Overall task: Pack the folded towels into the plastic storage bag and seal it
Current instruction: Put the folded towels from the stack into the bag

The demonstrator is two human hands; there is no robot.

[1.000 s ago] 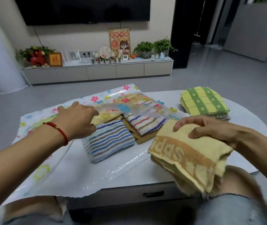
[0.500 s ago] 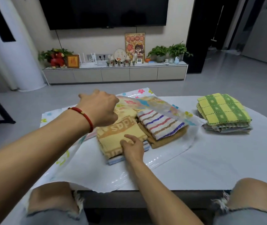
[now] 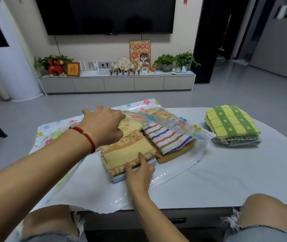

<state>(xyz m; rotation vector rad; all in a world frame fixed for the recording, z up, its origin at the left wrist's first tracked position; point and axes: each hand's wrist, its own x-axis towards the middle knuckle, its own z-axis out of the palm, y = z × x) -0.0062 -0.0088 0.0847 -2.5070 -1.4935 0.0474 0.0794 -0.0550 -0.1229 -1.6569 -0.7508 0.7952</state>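
Head view: a white tabletop point(image 3: 226, 172) fills the lower half, and the plastic storage bag point(image 3: 90, 193), clear with a flower print, lies flat across its left and middle. The left hand point(image 3: 104, 127), a red cord bracelet point(image 3: 87, 137) at its wrist, is closed on the bag's upper sheet and lifts it, so the mouth gapes toward 4 o'clock. Inside the mouth a yellow towel point(image 3: 127, 151) with brown lettering rests on a blue-striped towel point(image 3: 132, 173), of which only the near edge shows. Just beside them, toward 2 o'clock, a white towel with coloured stripes point(image 3: 167, 138) lies on a brown towel point(image 3: 176, 154). The right hand point(image 3: 139, 173) is loosely spread and grips nothing, with its forefinger on the yellow towel's near corner. Well apart, at 3 o'clock from the bag, a stack with a green-and-yellow checked towel point(image 3: 231, 122) on top sits on the bare tabletop.
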